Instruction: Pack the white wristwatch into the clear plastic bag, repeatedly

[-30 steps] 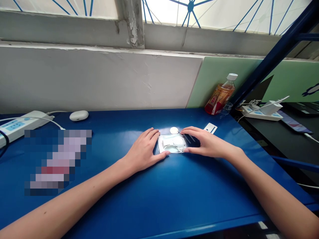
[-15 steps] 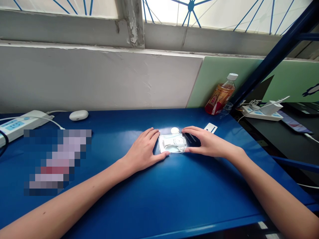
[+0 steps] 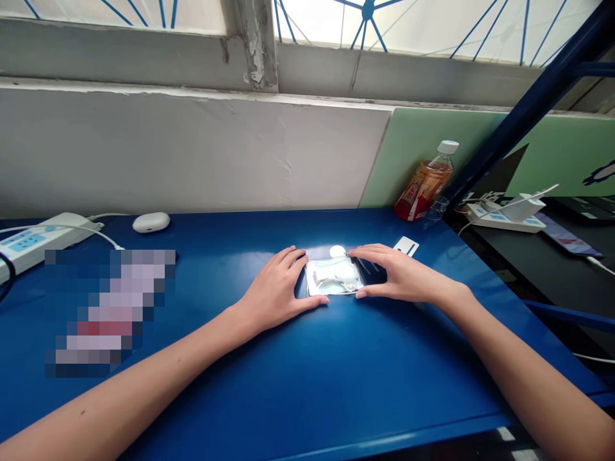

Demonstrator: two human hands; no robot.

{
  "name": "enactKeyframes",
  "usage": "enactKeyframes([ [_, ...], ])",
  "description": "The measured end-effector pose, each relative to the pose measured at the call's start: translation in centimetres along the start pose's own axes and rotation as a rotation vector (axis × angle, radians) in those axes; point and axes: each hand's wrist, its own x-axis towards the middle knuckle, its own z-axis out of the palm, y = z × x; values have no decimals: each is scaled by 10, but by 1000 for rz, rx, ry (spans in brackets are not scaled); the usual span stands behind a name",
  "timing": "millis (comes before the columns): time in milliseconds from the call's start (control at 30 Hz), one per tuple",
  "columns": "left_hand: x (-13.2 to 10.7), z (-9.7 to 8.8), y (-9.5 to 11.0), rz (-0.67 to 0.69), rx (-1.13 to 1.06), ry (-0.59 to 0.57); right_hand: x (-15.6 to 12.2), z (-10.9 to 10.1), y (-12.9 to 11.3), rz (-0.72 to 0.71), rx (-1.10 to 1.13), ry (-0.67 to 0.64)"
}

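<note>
Both hands rest on a blue desk point(image 3: 307, 384). The left hand point(image 3: 276, 291) and right hand point(image 3: 401, 276), fingers spread flat, frame a small clear plastic packet point(image 3: 334, 276) at mid-desk, apparently unopened.

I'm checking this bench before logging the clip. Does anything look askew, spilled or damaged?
Nothing is spilled. The drink bottle leans against the green board instead of standing upright, and paint is peeling on the window post. The clear packet lies flat on the table between the left hand and right hand.
</note>
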Motion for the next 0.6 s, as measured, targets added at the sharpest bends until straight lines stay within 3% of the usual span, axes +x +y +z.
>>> enactKeyframes([
  [600,-1,-3,2,133,-53,14,0,0,-9,-56,-122,-34],
])
